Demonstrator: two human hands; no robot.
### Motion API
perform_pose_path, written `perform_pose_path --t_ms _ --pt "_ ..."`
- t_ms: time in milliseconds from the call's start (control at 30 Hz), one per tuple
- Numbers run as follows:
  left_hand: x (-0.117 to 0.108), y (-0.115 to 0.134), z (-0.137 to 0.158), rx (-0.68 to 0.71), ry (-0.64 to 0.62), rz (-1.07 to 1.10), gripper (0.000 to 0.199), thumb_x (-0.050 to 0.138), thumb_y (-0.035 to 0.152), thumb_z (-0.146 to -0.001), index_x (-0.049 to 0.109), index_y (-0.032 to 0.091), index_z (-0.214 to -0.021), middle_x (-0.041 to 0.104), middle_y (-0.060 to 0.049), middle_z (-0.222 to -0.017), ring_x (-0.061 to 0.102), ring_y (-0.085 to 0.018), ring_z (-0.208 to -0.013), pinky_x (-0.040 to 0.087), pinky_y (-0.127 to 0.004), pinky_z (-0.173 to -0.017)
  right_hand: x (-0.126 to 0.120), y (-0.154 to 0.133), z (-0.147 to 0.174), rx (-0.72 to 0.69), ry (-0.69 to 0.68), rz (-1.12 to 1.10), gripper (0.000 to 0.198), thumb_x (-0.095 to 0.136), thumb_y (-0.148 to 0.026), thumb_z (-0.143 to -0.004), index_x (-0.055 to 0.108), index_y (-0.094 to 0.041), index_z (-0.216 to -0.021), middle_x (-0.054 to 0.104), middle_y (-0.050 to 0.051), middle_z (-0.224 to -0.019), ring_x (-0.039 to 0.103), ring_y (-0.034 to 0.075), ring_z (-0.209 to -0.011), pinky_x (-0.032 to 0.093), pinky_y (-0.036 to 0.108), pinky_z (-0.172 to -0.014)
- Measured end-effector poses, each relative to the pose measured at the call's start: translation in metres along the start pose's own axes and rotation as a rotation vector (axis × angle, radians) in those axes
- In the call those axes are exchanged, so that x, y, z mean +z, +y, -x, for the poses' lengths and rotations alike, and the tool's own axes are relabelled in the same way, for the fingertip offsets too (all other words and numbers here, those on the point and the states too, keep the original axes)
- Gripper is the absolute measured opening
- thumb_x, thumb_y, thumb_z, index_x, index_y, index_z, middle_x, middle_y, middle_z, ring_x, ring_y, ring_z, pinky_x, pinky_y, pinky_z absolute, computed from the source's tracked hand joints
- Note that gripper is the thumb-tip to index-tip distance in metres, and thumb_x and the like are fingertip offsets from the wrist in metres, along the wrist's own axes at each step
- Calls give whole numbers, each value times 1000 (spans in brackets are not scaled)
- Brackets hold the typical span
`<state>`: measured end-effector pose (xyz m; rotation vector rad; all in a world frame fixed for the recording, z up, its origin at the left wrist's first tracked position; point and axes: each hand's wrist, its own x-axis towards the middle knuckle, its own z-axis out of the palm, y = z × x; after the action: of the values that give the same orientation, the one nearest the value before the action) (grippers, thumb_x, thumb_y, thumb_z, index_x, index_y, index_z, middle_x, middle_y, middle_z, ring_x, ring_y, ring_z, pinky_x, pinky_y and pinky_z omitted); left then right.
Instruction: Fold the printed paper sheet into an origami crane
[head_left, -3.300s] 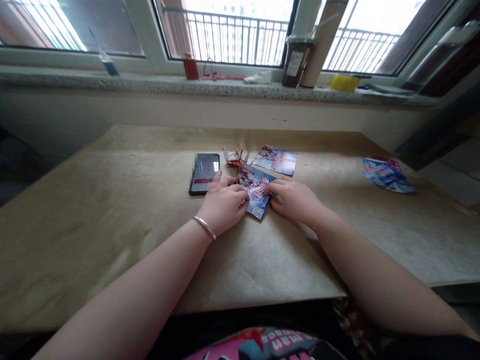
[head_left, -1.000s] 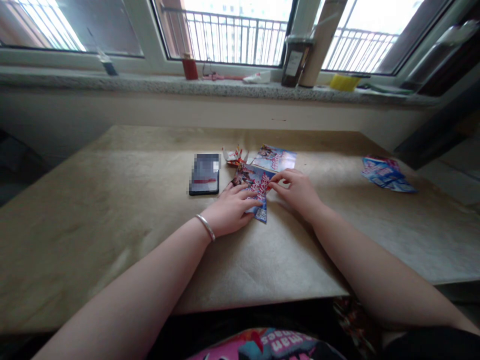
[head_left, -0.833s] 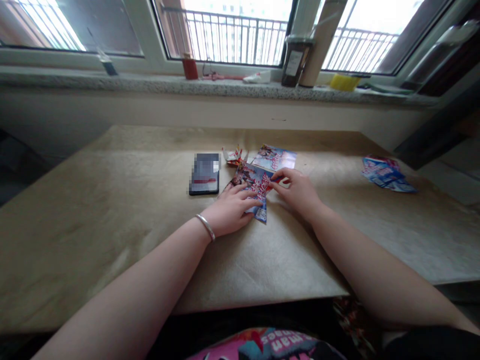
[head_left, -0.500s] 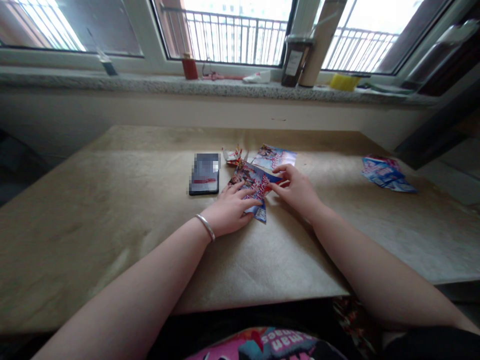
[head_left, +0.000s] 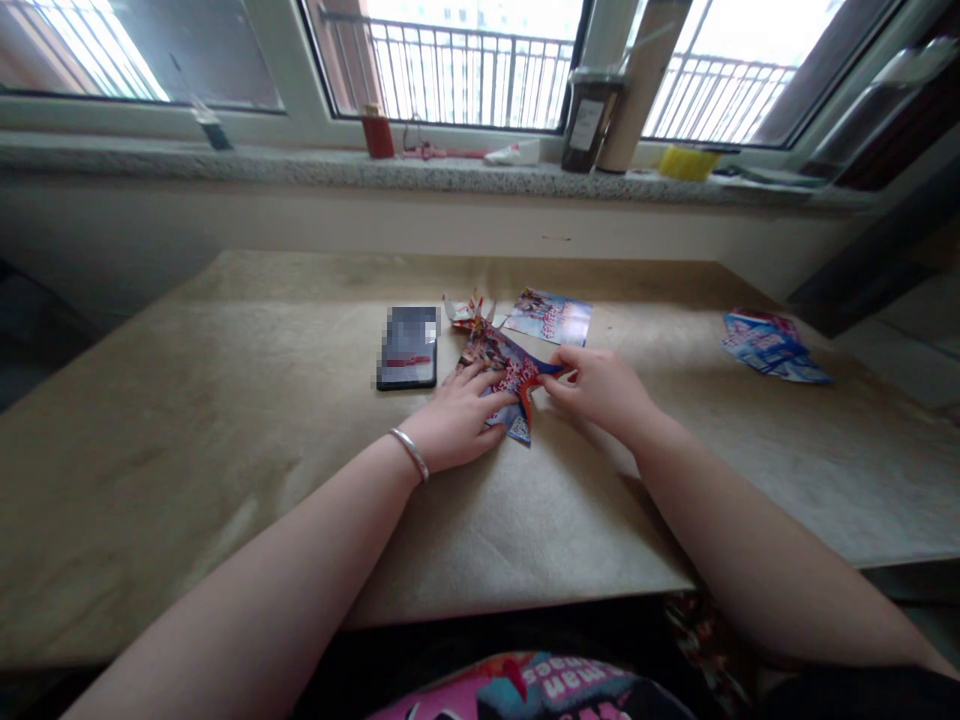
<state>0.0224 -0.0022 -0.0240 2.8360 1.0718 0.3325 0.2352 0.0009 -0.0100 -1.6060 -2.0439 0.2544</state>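
A colourful printed sheet of paper (head_left: 499,352), with folded, pointed corners, lies on the table in front of me. My left hand (head_left: 459,418) rests flat on its lower left part, fingers spread. Between the thumb and fingers of my right hand (head_left: 600,392), the sheet's right corner is pinched and lifted, showing a strip of red underside. Just behind is a second printed sheet (head_left: 551,315), lying flat. A crumpled red-and-white folded paper piece (head_left: 463,315) sits at the back left of the sheet, close to its top corner.
Left of the papers lies a phone (head_left: 409,348) with its screen lit. Several blue-and-red printed packets (head_left: 776,348) are piled on the table (head_left: 300,480) at the right. Along the windowsill (head_left: 285,172) stand a red container (head_left: 377,135), a dark jar (head_left: 589,120) and a yellow item (head_left: 688,163).
My right hand has moved slightly down and pulled the sheet's right corner into a narrower point, uncovering more of the second sheet and more red underside. My left hand stays in place.
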Motion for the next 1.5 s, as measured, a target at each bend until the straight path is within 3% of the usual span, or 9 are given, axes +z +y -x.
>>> perform_pose_path --t_ms 300,433,600,900,1200,1500 --pt "-4 3 2 -160 -51 -6 55 52 43 -82 49 18 -131 37 -15 -142 33 -34 -131 29 -48 -110 0 -6 1 13 -25 30 10 59 -31 -74 57 -22 -70 67 2 -68 62 18 -62 41 27 -53" --pt "-6 3 2 -163 -52 -19 66 56 57 -77 49 17 -130 44 -16 -135 40 -33 -126 33 -46 -106 0 -6 2 7 -13 1 15 59 -35 -74 56 -21 -69 67 2 -66 62 18 -62 43 27 -54" --pt "-9 3 2 -146 -44 -5 75 58 62 -74 45 17 -133 49 -14 -131 45 -31 -121 35 -44 -104 2 -2 0 39 -35 -77 10 61 -32 -75 59 -22 -73 68 2 -69 63 18 -62 46 28 -55" --pt "-10 3 3 -160 -51 36 90 62 57 -71 28 16 -143 35 -15 -144 35 -33 -131 29 -45 -109 9 7 -5 52 -4 -260 14 60 -30 -79 62 -19 -88 70 5 -77 64 17 -65 50 30 -61" --pt "-4 -1 3 -148 129 94 89 61 26 -69 18 16 -145 23 -17 -148 36 -32 -131 36 -44 -107 7 1 -1 -94 -34 -311 14 60 -27 -78 64 -19 -88 69 3 -74 62 14 -61 50 28 -59" --pt "1 -1 1 31 319 17 86 62 35 -75 18 12 -145 27 -17 -148 18 -33 -139 20 -48 -114 3 -7 4 -288 -2 -304 14 59 -22 -77 67 -19 -88 70 3 -81 64 13 -68 53 28 -67"
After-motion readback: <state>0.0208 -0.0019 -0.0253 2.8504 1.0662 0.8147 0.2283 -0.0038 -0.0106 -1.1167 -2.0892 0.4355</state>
